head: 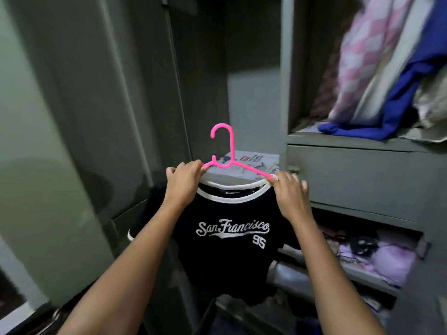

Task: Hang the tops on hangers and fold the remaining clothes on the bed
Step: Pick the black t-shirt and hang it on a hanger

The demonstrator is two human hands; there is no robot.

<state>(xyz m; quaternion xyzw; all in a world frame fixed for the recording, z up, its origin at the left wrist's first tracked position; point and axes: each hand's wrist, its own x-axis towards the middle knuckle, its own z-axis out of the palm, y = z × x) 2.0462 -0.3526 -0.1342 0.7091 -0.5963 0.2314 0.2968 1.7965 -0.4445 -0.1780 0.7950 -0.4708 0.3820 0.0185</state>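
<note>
A black T-shirt with white collar trim and the print "San Francisco 95" hangs in front of me on a pink plastic hanger. The hanger's hook stands upright above the collar. My left hand grips the shirt's left shoulder together with the hanger's left arm. At the right end of the collar, my right hand pinches the shoulder and the hanger's other arm. Both hands hold the shirt up before an open grey-green wardrobe.
The wardrobe's open door stands at the left. An upper right shelf holds a pink checked cloth and a blue garment. A lower shelf holds purple clothes. Printed boxes lie behind the hanger.
</note>
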